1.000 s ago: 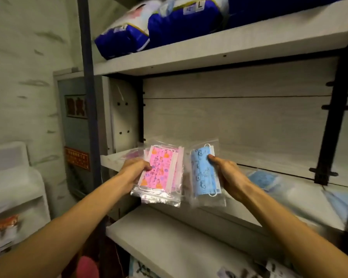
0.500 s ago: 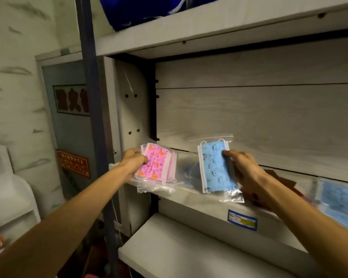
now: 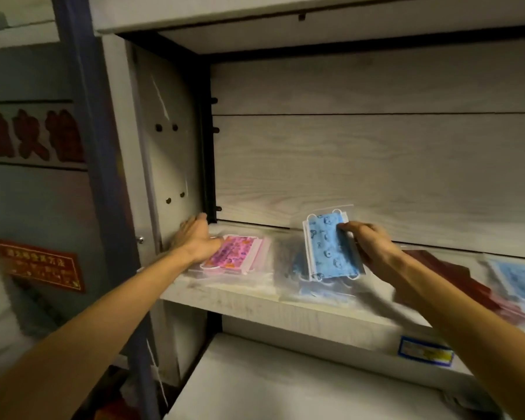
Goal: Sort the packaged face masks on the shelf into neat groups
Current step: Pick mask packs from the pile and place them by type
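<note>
A pink patterned mask pack (image 3: 235,253) lies flat at the left end of the shelf (image 3: 240,300), near the back corner. My left hand (image 3: 194,237) rests on its left edge, fingers stretched toward the corner. My right hand (image 3: 373,244) pinches a blue mask pack (image 3: 331,247), thumb on its front, holding it tilted upright. Under it, more blue packs (image 3: 300,283) lie in a pile on the shelf.
Dark red packs (image 3: 437,265) and another blue pack (image 3: 515,274) lie further right on the shelf. A price label (image 3: 425,350) sits on the shelf's front edge. A lower shelf (image 3: 285,383) juts out below. A blue metal post (image 3: 82,147) stands at the left.
My left hand has carried the pink pack forward and laid it down at the shelf's left end. My right hand has brought the blue pack over the blue pile.
</note>
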The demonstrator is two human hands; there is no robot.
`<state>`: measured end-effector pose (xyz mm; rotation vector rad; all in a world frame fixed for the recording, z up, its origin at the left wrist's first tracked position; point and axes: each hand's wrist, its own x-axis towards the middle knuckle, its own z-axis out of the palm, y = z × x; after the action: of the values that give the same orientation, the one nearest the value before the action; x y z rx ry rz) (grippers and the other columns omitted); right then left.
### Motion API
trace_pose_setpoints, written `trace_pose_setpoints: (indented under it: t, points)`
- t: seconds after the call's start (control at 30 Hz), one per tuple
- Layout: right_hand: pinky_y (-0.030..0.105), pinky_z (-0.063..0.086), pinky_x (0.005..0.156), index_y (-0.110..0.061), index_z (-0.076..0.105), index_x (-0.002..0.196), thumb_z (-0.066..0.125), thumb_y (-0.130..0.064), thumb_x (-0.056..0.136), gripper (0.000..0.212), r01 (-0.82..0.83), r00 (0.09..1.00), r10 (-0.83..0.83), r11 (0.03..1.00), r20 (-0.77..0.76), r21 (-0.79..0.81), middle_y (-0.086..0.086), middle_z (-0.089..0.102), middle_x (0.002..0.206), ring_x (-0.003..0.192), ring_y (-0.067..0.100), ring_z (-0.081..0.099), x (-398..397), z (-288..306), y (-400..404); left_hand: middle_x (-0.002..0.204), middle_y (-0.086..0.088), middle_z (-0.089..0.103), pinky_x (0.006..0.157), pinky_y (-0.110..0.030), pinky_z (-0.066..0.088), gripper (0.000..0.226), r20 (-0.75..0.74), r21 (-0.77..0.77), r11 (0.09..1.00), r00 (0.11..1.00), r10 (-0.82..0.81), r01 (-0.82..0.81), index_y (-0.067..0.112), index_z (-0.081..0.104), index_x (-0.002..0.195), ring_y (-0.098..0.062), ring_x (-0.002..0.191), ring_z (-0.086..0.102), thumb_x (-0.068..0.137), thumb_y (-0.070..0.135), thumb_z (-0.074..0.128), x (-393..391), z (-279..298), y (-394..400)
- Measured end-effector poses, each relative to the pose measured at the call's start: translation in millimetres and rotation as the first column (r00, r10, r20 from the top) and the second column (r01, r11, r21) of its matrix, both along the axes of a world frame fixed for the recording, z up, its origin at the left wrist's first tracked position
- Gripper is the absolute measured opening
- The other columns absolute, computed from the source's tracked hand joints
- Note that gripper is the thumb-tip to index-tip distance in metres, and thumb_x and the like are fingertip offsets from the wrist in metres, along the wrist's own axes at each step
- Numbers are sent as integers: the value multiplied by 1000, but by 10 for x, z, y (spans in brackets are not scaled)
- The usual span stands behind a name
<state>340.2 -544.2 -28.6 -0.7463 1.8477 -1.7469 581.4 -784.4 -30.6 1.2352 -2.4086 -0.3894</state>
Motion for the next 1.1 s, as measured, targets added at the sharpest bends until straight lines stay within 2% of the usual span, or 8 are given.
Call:
trace_pose_setpoints:
  t: [0.1,0.23,0.33,0.53,0.73,0.87,1.0,1.1]
  points:
    - [56,57,91,2,64,118,57,-18,100,27,41,999,-41,999,-27,-11,27,69,115,104,43,69,-12,28,117,150,-8,47,107,-36,43,62,-41,-139,983,991,-124,117,19,49,145,-29,136,47,89,36,69,-166,134,105]
    - [46,61,62,2,62,117,59,-9,97,24,105,994,-105,993,-4,-56,26,71,105,81,37,74,-86,51,534,137,-6,58,100,-31,41,38,-58,-219,904,920,-388,367,21,65,126,-26,128,53,89,27,70,-625,265,585]
    - [52,61,66,-2,63,114,58,-5,96,19,179,983,-181,981,-17,-77,25,72,105,85,38,73,-206,58,917,136,-2,60,102,-36,41,35,7,-283,829,865,-501,482,27,65,125,-26,128,54,90,34,67,-1074,274,1115]
    - [19,53,49,-11,64,107,61,-4,95,14,298,899,-280,955,-336,1,10,72,99,76,8,72,-669,75,1866,133,-2,61,101,-35,38,34,55,-321,739,790,-610,593,29,65,123,-27,128,53,94,45,63,-1821,210,2006]
    - [48,60,81,-12,62,118,69,-19,92,28,485,771,-329,858,-545,169,12,72,109,95,28,70,-1280,59,2688,131,0,63,101,-35,39,36,185,-333,654,727,-662,680,29,65,122,-24,126,55,97,53,54,-2413,148,2739]
    - [37,53,76,-17,59,127,74,-48,83,56,614,654,-133,668,-744,421,7,67,114,96,25,62,-1451,-94,2896,131,4,63,101,-35,41,37,202,-313,624,692,-693,716,27,63,124,-21,122,58,98,52,53,-2673,40,3161]
    - [42,49,94,-13,48,139,78,-54,77,80,645,643,-240,681,-727,346,11,58,126,116,30,52,-1624,-315,2922,132,4,63,102,-35,42,35,225,-319,639,711,-666,700,27,63,127,-21,122,58,99,45,52,-2859,-65,3423]
    - [40,46,96,-12,50,134,75,-48,82,69,686,599,-259,653,-758,320,11,56,128,116,30,50,-1759,-349,2953,131,3,64,103,-37,42,34,233,-302,670,734,-638,678,26,65,125,-22,122,58,100,45,51,-2928,-103,3530]
